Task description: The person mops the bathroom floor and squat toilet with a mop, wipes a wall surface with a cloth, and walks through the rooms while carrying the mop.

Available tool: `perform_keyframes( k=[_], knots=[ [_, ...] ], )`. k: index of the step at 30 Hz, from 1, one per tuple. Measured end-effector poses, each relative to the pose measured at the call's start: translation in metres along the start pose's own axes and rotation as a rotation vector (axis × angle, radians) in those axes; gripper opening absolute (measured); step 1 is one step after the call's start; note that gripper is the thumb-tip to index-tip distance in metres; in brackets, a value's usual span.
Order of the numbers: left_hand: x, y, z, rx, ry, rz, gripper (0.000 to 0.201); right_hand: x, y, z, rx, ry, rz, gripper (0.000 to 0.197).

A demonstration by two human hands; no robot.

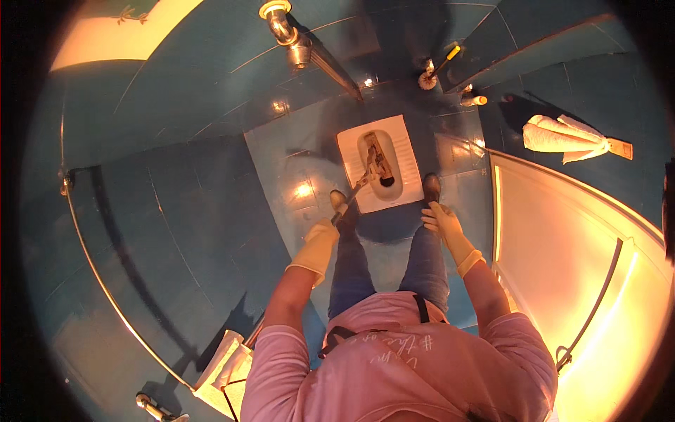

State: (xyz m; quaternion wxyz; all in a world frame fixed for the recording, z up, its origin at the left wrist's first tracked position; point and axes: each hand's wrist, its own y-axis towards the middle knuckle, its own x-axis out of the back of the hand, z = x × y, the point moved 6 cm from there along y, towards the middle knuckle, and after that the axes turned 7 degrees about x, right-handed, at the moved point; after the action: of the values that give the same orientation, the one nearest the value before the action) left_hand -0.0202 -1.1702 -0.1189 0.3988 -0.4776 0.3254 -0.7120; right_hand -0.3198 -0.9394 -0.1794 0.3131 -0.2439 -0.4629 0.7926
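Observation:
My left hand (320,239), in a pale rubber glove, is closed round the dark handle of a long-handled brush (345,208). The brush reaches forward, its pale head low over the bowl of a white squat toilet (407,149). Brownish residue and a dark drain hole show in the bowl. The exact shape of the brush head is hard to make out. My right hand (443,219), gloved the same way, hangs in front of my right leg, fingers apart, holding nothing. My dark shoes (432,188) stand at the near corners of the toilet.
A metal flush pipe (285,32) rises behind the toilet. A yellow-handled brush (444,61) and a small bottle (474,100) stand by the far right wall. A pale cloth (562,136) hangs on the right, above a white door (562,232). A hose (105,281) curves along the left wall.

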Motion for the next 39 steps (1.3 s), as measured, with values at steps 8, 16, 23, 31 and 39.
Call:
perform_keyframes(
  k=[8, 16, 23, 31, 39],
  knots=[
    [-0.066, -0.042, 0.089, 0.307, -0.983, 0.874, 0.023, 0.028, -0.009, 0.014, 0.083, 0.02, 0.037, 0.053],
    [-0.038, -0.089, 0.055, 0.24, -0.76, 0.594, 0.025, 0.043, -0.021, 0.018, 0.102, 0.017, 0.004, 0.052],
    [-0.026, -0.108, 0.016, 0.198, -0.568, 0.487, 0.03, 0.058, -0.029, -0.003, 0.087, 0.021, -0.074, 0.05],
    [-0.013, -0.113, 0.018, 0.143, -0.515, 0.439, 0.029, 0.061, -0.025, -0.01, 0.055, 0.036, -0.079, 0.048],
    [-0.005, -0.113, 0.005, 0.14, -0.558, 0.465, 0.031, 0.063, -0.007, 0.001, 0.081, 0.026, -0.062, 0.049]
  ],
)
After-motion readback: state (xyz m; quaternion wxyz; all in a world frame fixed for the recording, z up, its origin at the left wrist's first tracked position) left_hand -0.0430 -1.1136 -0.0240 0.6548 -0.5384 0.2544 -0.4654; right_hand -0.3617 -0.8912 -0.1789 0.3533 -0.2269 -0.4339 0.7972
